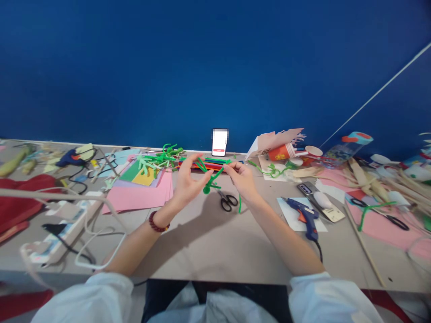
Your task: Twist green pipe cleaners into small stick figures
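Note:
A green pipe-cleaner shape (214,178) with several branches and a coiled round end is between my hands, above the table. My right hand (243,180) pinches one of its green stems between thumb and fingertips. Thumb and forefinger spread apart, my left hand (188,181) is at the shape's left side; whether its fingertips touch the stems I cannot make out. Black-handled scissors (229,202) lie just below, their blades partly hidden. A short green pipe-cleaner piece (240,204) lies beside them. Behind my hands is a bundle of coloured pipe cleaners (215,161), partly covered.
A phone (220,142) leans on the blue wall. To the left are coloured paper sheets (138,197), green pipe-cleaner pieces (168,154) and a power strip (69,229) with cables. A blue glue gun (305,215), another phone (305,189) and paper cups (282,152) are at right.

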A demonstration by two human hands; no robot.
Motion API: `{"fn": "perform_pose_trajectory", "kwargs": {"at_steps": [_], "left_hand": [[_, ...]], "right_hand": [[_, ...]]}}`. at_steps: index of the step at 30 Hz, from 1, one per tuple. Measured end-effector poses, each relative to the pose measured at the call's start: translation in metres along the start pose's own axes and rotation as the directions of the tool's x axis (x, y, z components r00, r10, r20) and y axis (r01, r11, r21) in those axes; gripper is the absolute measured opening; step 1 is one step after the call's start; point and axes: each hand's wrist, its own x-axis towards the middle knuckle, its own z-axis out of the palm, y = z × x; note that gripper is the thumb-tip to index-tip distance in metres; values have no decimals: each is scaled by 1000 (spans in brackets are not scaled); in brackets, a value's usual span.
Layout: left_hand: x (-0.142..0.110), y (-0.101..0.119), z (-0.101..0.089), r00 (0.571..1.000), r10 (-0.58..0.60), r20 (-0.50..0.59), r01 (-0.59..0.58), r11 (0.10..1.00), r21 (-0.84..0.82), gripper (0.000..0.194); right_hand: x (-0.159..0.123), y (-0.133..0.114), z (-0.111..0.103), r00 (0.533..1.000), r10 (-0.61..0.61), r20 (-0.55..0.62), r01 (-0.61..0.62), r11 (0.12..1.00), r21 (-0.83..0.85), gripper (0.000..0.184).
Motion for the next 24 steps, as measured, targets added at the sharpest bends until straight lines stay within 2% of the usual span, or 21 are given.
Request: {"fn": "perform_pose_trajectory", "kwargs": {"at_steps": [1, 3, 6, 9, 13, 17, 20, 24], "left_hand": [[0, 1, 0, 994, 99, -41, -92, 986, 138, 49], [-2, 2, -1, 965, 259, -38, -231, 912, 340, 43], [-6, 2, 2, 933, 351, 75, -348, 830, 436, 35], [-10, -1, 4, 920, 352, 173, -392, 812, 432, 16], [-13, -2, 4, 936, 320, 148, -352, 822, 447, 12], [-11, 1, 3, 940, 302, 162, -342, 847, 407, 14], [-10, 2, 4, 940, 282, 194, -337, 861, 382, 18], [-6, 3, 5, 949, 171, 266, -246, 927, 281, 24]], "right_hand": [[0, 1, 0, 1000, 6, -8, -6, 1000, 3, 34], [-1, 2, 2, 1000, 24, -18, -24, 1000, 16, 34], [-6, 1, 7, 999, 47, 6, -47, 997, 65, 37], [-10, 0, 12, 991, 74, 109, -86, 991, 105, 41], [-11, -1, 13, 982, 74, 176, -95, 989, 113, 41], [-8, -4, 8, 977, 3, 214, -8, 1000, 21, 32], [-5, -3, 5, 980, -48, 195, 55, 998, -27, 26], [-1, -1, -1, 962, -193, 195, 221, 966, -134, 16]]}}
